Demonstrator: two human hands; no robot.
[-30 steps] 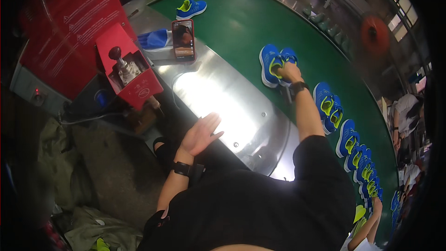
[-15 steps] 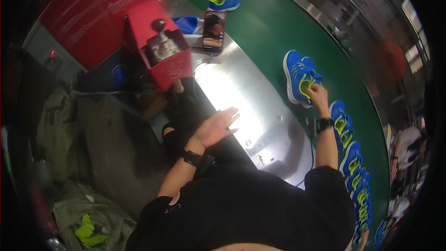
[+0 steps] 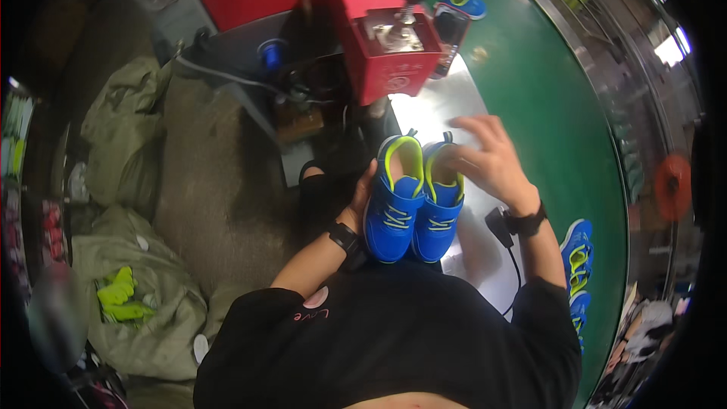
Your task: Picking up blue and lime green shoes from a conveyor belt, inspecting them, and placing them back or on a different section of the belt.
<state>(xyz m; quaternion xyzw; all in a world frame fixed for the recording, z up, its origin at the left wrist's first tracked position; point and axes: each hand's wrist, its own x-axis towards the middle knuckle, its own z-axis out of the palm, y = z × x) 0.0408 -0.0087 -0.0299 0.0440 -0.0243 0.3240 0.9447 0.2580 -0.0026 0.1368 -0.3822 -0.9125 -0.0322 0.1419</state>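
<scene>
Two blue shoes with lime-green linings stand side by side close to my body, toes pointing at me. My left hand [image 3: 362, 195] grips the outer side of the left shoe [image 3: 391, 231]; part of its fingers is hidden behind it. Over the opening of the right shoe [image 3: 436, 233] is my right hand [image 3: 492, 163], its fingers apart and a little blurred. The lower fingers reach to the shoe's collar, and whether they touch the inside I cannot tell. Beneath lies a shiny metal plate [image 3: 473, 257].
A red machine [image 3: 397, 68] with a metal knob stands ahead. Beside it are a phone [image 3: 452, 34] and another blue shoe [image 3: 463, 4]. More blue shoes [image 3: 577, 257] line the green belt [image 3: 541, 98] at right. A sack [image 3: 144, 333] with lime-green pieces sits at left.
My right hand has brought the pair of shoes from the green belt to in front of me. My left hand, empty before, now grips the left shoe. The view has swung left.
</scene>
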